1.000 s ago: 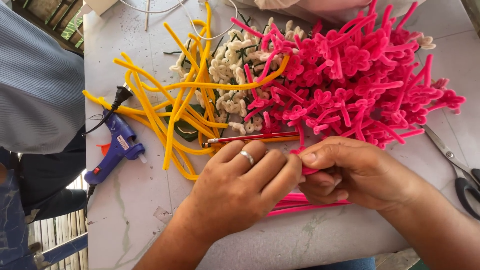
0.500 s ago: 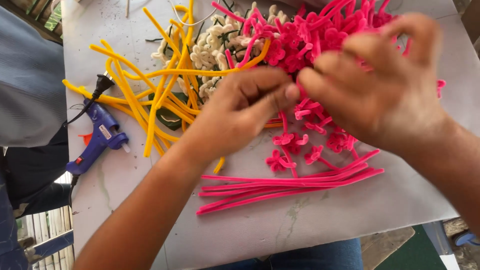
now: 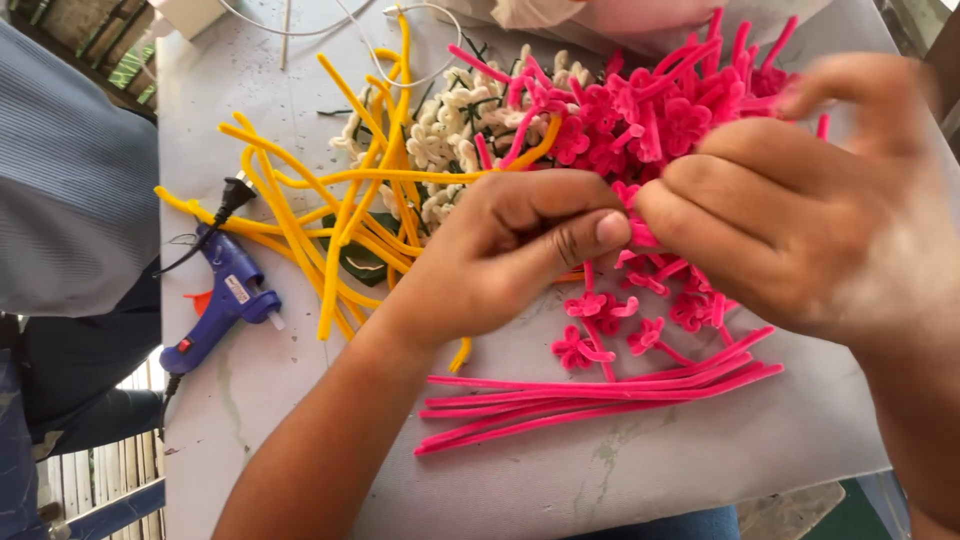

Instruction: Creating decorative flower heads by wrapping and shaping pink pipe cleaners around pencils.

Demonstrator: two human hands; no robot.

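A: Well, hands first: apart or together?

B: Together, nearly touching. Left hand [image 3: 510, 250] pinched thumb-to-forefinger on a short pink pipe-cleaner piece [image 3: 640, 235]. Right hand [image 3: 800, 210] closed on the same piece from the other side, but blurred, so hard to read finger by finger.

A: Raised or resting?

B: Raised just above the counter [image 3: 600, 480], over the near edge of the pink flower heap [image 3: 640, 120]. Probably gripped at both ends to keep the fuzzy wire from slipping.

A: And round about?

B: Below the hands, a few loose pink flowers [image 3: 590, 305] flat on the counter. Nearer the front edge, a bundle of straight pink stems [image 3: 600, 400] laid side by side, likely for easy reach. To the left, a sprawl of long yellow pipe cleaners [image 3: 340, 220] crossing one another, partly over a dark green scrap [image 3: 360, 262]. Behind those, small white flowers [image 3: 450, 130] piled against the pink ones.

A: Tools?

B: Blue glue gun [image 3: 230, 300] lying on its side near the left edge, nozzle toward the yellow strands, well apart from both hands. Beside it, a striped sleeve [image 3: 70, 170] of another person.

A: Any boxes, trays, bowls?

B: None visible. Sorted by colour into heaps, straight on the bare counter, nothing contained.
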